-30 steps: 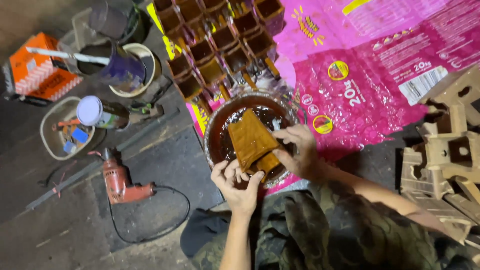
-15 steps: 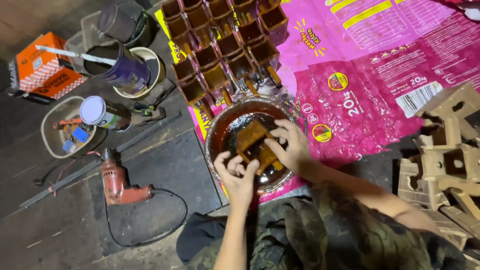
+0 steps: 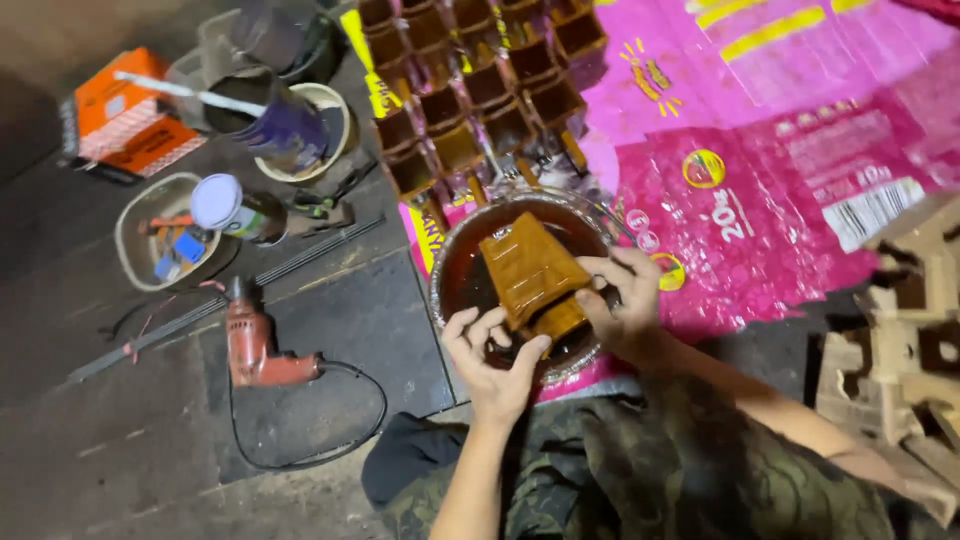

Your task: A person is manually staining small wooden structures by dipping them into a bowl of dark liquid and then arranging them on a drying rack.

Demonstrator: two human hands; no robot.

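Note:
Both hands hold a small tapered wooden piece (image 3: 531, 272), wet and brown with stain, tilted over a round bowl (image 3: 446, 262) of dark brown liquid. My left hand (image 3: 492, 357) grips its lower narrow end from the near side. My right hand (image 3: 622, 300) pinches its right edge. Beyond the bowl, several stained wooden boxes (image 3: 480, 90) stand in rows on a pink plastic sack (image 3: 760, 120) spread on the floor.
A red electric drill (image 3: 252, 340) with its black cord lies left of the bowl. Further left are a tin (image 3: 232, 208), a tray of small items (image 3: 165, 240), a purple can with a stick (image 3: 270, 118) and an orange box (image 3: 125, 118). Unstained wooden pieces (image 3: 905, 340) pile at the right.
The wooden piece was dipped low into the bowl half a second ago; both hands have since lifted and tilted it out of the liquid. The camera view shifted slightly.

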